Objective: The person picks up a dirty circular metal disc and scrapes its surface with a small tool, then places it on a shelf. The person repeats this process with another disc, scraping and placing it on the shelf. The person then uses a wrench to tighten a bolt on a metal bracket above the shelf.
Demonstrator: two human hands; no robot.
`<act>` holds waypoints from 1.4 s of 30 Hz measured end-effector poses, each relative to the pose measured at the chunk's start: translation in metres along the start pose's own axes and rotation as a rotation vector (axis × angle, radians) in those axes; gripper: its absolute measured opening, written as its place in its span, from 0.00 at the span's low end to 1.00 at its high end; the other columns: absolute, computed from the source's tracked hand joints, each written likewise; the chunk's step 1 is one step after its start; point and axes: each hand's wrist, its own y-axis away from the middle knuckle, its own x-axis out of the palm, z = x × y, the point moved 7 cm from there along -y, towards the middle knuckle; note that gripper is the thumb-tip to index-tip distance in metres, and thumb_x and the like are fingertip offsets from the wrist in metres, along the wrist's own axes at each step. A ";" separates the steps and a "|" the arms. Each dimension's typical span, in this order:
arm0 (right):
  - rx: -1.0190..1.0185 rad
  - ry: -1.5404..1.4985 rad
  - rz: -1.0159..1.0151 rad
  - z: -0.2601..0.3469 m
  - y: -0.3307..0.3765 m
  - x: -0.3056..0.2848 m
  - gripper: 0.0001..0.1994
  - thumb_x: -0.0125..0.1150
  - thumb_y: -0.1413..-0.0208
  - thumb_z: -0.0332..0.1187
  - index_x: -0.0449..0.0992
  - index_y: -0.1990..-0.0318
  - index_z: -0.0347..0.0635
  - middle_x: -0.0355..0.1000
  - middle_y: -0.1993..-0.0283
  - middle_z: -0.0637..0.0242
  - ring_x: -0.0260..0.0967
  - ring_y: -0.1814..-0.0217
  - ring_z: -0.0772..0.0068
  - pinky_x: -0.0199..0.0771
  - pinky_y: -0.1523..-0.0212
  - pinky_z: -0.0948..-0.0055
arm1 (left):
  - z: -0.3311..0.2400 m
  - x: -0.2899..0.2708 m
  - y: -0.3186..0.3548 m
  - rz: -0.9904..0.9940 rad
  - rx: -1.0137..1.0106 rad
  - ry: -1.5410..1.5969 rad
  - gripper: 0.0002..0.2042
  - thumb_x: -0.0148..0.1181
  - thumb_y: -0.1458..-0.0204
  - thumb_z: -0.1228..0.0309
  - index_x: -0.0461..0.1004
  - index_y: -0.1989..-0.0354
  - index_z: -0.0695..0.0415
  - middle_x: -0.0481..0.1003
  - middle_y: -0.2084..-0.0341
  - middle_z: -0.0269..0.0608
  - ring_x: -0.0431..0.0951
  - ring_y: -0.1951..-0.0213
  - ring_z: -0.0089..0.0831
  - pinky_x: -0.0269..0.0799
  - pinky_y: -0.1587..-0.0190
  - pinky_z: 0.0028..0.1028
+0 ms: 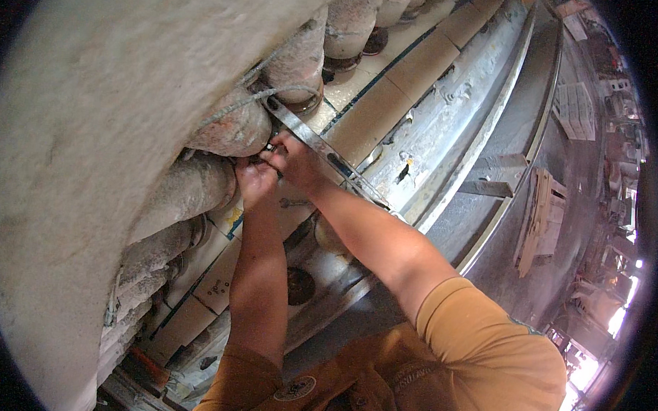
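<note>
Both my hands are raised together under the end of a rounded, crusty grey-white bulb (237,128). The fingers of my left hand (256,177) are bent inward, palm turned up, around a small dark spot. My right hand (296,161) reaches in from the right, its fingers curled against the left ones. Whatever small piece they pinch is hidden between the fingertips. Just above my right hand a flat metal bar (306,130) with a hole at its upper end slants down to the right. A grey cord (234,109) crosses the bulb. Below my right wrist lies a small wrench (294,203).
More rounded bulbs (192,190) line the big pale curved wall (85,146) on the left. Beige tiles (413,67) run diagonally beside a dented metal channel (456,101). A round dark hole (301,286) sits below my forearms. Wooden pallets (542,220) stand on the floor at right.
</note>
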 end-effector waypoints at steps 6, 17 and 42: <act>-0.254 0.004 -0.051 0.005 0.002 -0.008 0.15 0.61 0.48 0.40 0.75 0.58 0.39 0.74 0.66 0.55 0.73 0.61 0.54 0.72 0.59 0.64 | 0.006 -0.001 -0.007 -0.008 0.024 -0.011 0.18 0.59 0.49 0.72 0.69 0.50 0.61 0.73 0.53 0.44 0.72 0.55 0.38 0.71 0.59 0.34; -0.002 -0.024 -0.003 0.002 0.003 -0.008 0.14 0.61 0.48 0.39 0.74 0.61 0.38 0.74 0.62 0.53 0.72 0.58 0.55 0.71 0.57 0.64 | 0.024 0.019 0.003 0.069 -0.253 0.135 0.18 0.60 0.51 0.72 0.70 0.51 0.62 0.74 0.53 0.44 0.72 0.55 0.38 0.70 0.58 0.38; -0.143 0.065 -0.079 0.003 -0.003 -0.004 0.08 0.60 0.48 0.34 0.74 0.67 0.38 0.72 0.66 0.52 0.72 0.62 0.51 0.71 0.60 0.60 | 0.011 0.002 -0.004 -0.056 0.000 0.077 0.19 0.60 0.51 0.70 0.70 0.50 0.62 0.74 0.54 0.45 0.71 0.55 0.39 0.72 0.58 0.38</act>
